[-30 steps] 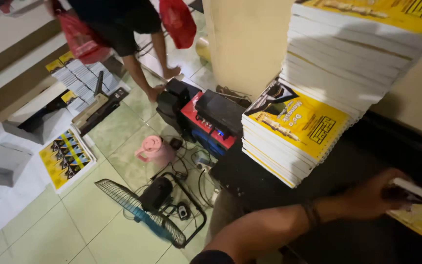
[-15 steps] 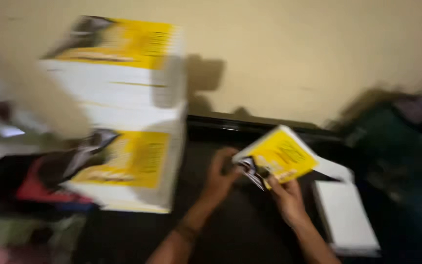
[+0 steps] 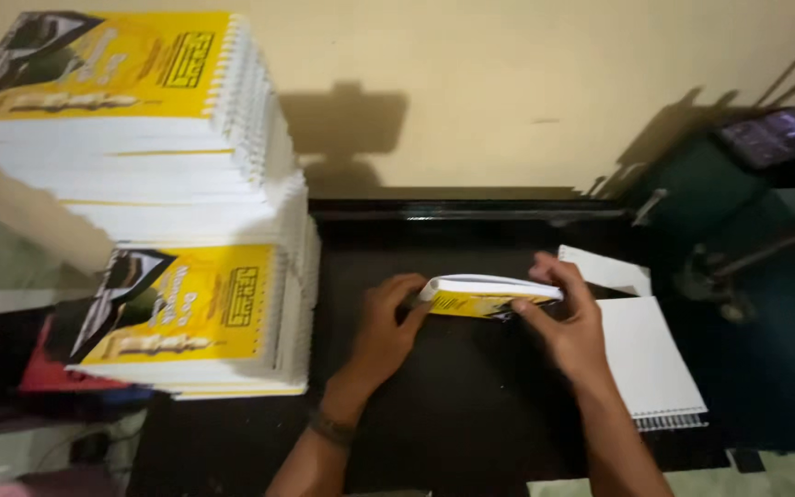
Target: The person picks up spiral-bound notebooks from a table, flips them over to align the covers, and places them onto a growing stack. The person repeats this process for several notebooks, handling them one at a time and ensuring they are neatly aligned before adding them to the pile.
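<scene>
Both my hands hold one thin yellow-covered booklet (image 3: 489, 297) edge-on, just above the black tabletop (image 3: 453, 414). My left hand (image 3: 388, 327) grips its left end. My right hand (image 3: 568, 322) grips its right end, thumb under and fingers over the top. The booklet's white page edges face up and its yellow cover faces me.
Two tall stacks of spiral-bound yellow-covered books stand at the left: a far stack (image 3: 131, 110) and a near stack (image 3: 204, 317). A white spiral-bound pad (image 3: 650, 364) lies right of my hands. A dark green machine (image 3: 738, 202) stands at the right by the beige wall.
My view has swung from the floor and stacks to the tabletop. The booklet, earlier tilted with its cover up, now stands on edge between both hands, lower over the table.
</scene>
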